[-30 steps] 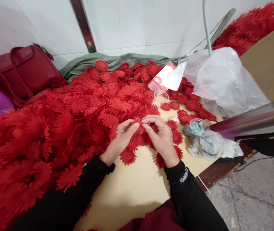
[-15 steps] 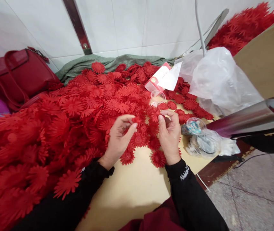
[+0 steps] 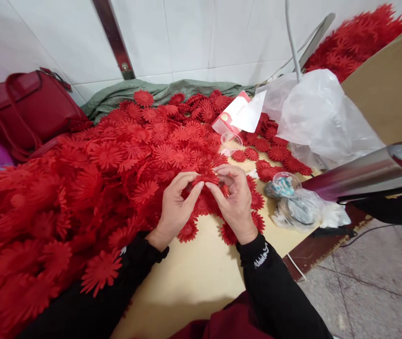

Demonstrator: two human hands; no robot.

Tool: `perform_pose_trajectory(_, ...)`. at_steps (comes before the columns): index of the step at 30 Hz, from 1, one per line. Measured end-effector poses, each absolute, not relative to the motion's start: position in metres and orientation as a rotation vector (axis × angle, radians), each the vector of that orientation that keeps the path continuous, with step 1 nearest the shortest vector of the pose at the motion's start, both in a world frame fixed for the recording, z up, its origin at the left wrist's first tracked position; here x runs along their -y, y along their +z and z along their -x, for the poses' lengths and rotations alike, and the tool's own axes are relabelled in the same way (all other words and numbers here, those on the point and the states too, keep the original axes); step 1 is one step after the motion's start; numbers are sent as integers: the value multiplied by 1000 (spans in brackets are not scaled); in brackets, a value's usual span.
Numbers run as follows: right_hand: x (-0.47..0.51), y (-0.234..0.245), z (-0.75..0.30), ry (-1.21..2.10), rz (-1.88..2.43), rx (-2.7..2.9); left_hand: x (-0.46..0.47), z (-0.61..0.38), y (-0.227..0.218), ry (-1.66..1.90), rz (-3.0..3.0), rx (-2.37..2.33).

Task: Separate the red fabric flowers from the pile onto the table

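Note:
Between both hands is a red artificial flower piece (image 3: 206, 178) with narrow petals. My left hand (image 3: 179, 202) pinches its left side between thumb and fingers. From the other side, my right hand (image 3: 234, 202) pinches it too, the two thumb tips nearly meeting at its near edge. Whether it is one layer or several stacked together, I cannot tell. Small red flower pieces (image 3: 188, 230) lie on the pale table (image 3: 201, 268) just below the hands. A large heap of red flower pieces (image 3: 105, 155) spreads to the left and behind.
A red and white box (image 3: 234, 113) and a clear round container (image 3: 231, 141) sit behind the hands. To the right are a tub of blue and white bits (image 3: 285, 184), a plastic bag (image 3: 321, 113) and a metal cylinder (image 3: 373, 172). A red handbag (image 3: 35, 108) stands at far left.
My right hand has moved left with its flower piece and met my left hand. Two separately held pieces are now together between the fingertips.

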State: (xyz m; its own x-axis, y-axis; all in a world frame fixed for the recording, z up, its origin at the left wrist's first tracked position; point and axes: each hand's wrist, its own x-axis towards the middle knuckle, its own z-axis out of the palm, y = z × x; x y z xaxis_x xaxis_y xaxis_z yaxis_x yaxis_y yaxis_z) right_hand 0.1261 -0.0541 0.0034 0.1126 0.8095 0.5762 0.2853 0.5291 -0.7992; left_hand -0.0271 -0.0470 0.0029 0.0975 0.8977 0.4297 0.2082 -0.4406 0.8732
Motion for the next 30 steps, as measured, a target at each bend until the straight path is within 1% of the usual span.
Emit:
perform_pose_trajectory(4,56,8,-127,281,1084,1561,42,29,0,1386,-1496,-1103)
perform_pose_trajectory(6,57,11,-128,252,1100,1609,42,29,2,1342,-1410,-1085)
perform_pose_trajectory(8,57,12,-129,305,1098,1636,42,29,4,1332,-1365,-1062)
perform_pose_trajectory(12,55,13,-132,567,1085,1595,43,30,4,1327,-1372,-1028)
perform_pose_trajectory(14,54,12,-133,648,1084,1562,42,31,3,1303,-1414,-996)
perform_pose_trajectory(19,53,9,-131,655,1095,1507,39,33,3,1272,-1521,-939)
perform_pose_trajectory(22,51,5,-133,719,1114,1442,41,32,6,1279,-1535,-923)
perform_pose_trajectory(25,46,-1,-141,641,1191,1256,44,31,10,1275,-1615,-919)
perform_pose_trajectory(27,42,-4,-146,549,1227,1168,45,32,11,1375,-1674,-992)
perform_pose_trajectory(30,42,-3,-147,475,1237,1213,43,36,13,1783,-1686,-1263)
